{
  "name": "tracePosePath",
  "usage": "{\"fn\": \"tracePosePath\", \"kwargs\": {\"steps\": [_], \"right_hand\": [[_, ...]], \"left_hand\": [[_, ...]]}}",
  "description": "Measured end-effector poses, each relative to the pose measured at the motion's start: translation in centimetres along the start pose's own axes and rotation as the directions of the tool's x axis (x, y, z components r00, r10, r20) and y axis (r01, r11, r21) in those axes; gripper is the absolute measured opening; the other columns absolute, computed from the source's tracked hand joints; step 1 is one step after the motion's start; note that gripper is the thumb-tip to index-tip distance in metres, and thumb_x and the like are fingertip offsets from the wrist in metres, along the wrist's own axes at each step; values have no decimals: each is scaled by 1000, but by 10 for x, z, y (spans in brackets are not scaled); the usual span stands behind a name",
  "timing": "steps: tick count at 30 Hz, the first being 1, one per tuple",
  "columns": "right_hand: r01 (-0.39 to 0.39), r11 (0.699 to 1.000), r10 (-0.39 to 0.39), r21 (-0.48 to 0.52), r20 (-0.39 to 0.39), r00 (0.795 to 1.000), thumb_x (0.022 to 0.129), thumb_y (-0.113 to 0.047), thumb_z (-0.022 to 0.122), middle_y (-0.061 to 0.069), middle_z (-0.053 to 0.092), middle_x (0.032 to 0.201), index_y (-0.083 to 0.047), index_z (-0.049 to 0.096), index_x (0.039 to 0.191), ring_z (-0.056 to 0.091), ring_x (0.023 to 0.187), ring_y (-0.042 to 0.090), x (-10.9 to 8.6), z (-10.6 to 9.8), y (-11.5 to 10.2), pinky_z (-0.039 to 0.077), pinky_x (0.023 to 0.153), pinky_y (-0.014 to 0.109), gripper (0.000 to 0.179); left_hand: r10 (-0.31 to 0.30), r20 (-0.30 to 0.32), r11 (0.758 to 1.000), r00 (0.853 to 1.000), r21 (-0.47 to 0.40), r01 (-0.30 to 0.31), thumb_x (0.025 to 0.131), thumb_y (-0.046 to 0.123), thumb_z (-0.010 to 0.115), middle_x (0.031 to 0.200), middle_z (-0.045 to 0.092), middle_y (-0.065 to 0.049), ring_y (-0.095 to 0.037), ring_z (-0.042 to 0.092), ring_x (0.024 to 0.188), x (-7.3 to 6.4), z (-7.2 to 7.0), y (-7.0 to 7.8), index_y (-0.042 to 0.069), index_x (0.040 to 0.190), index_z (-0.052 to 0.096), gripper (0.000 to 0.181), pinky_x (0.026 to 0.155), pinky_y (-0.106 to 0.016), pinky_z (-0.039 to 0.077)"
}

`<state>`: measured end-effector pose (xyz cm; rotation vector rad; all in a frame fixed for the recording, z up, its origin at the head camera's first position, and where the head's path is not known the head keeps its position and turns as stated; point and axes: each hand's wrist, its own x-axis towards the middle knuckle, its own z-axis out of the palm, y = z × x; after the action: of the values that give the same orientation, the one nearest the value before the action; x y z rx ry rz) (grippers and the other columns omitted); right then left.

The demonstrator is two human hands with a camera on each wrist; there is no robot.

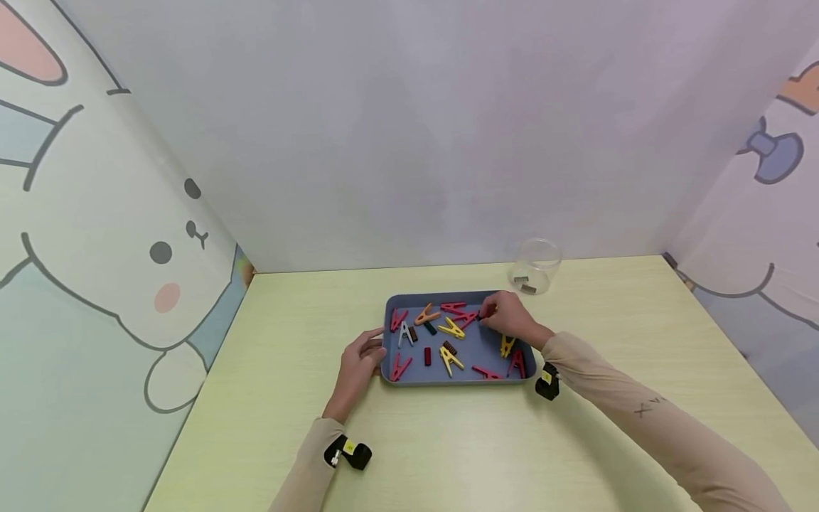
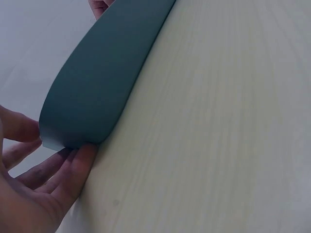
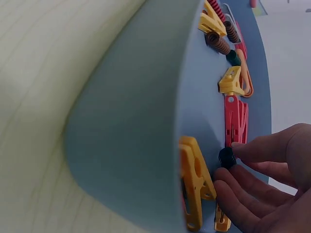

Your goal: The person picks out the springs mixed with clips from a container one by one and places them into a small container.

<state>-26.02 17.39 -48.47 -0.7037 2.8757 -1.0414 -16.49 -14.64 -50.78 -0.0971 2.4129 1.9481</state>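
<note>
A blue-grey tray (image 1: pixel 470 355) holds plastic clips in red, yellow, orange and grey, plus small coil springs in brown, red and dark green. At its left end wall my left hand (image 1: pixel 360 366) touches the outside with its fingers, one reaching along the rim. My right hand (image 1: pixel 508 316) reaches over the tray's right side. In the right wrist view, its thumb and fingers pinch a dark spring (image 3: pixel 226 158) low in the tray. Directly beside that spring lies a red clip (image 3: pixel 233 121). A yellow clip (image 3: pixel 197 182) leans near the tray wall, close to the fingers.
Behind the tray's right end stands a clear round container (image 1: pixel 539 267) with a couple of small springs inside. The pale wooden table (image 1: pixel 448 448) meets a plain wall at the back. Cartoon-printed panels (image 1: pixel 128 249) flank it on both sides.
</note>
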Motion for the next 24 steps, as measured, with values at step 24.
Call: {"fn": "tracePosePath", "kwargs": {"steps": [24], "right_hand": [[-95,984,92,-153,-31,995,71,-8,81,-1,52,54,-11,55,56,48,49,14,6,11,-12,42,52,31,30]], "left_hand": [[2,43,1000,999,-24,-1,92,3,54,121,58,-25,-36,58,106,-15,-2,31,5,133,54,41,65,-38,55]]}}
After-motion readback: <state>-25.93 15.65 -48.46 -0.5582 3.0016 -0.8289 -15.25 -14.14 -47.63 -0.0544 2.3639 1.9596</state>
